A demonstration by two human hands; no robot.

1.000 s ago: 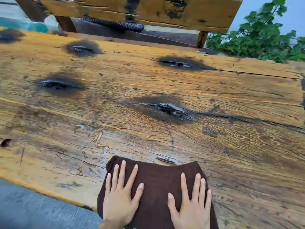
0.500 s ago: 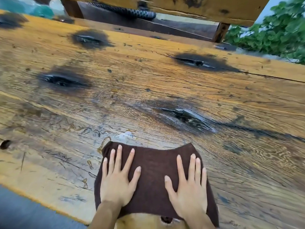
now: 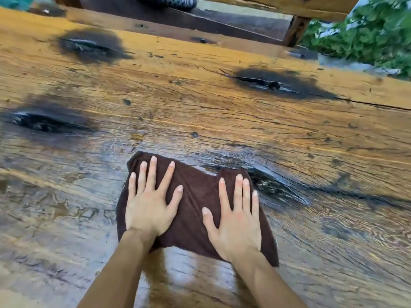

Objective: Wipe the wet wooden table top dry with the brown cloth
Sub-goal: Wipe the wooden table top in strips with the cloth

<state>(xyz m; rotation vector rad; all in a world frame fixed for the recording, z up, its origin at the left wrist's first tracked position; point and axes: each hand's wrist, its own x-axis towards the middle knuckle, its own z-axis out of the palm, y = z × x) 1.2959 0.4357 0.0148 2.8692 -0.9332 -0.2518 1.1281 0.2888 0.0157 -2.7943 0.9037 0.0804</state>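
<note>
A dark brown cloth [image 3: 193, 205] lies flat on the wet wooden table top [image 3: 222, 121], near its middle. My left hand [image 3: 149, 203] presses flat on the cloth's left half, fingers spread. On the right half rests my right hand [image 3: 235, 216], palm down, fingers pointing away from me. The cloth's far right corner touches a dark wet knot [image 3: 273, 185] in the wood. A shiny wet streak [image 3: 184, 270] shows on the boards between my forearms, behind the cloth.
Several dark knots mark the table, such as a knot [image 3: 271, 84] at the far right and another knot [image 3: 46, 122] at the left. A wooden bench [image 3: 295, 25] stands beyond the far edge. Green plants [image 3: 373, 34] grow at the upper right.
Both hands have pushed the cloth away from me, from the near edge toward the table's middle. A wet streak shows where the cloth passed. My arms are stretched further out.
</note>
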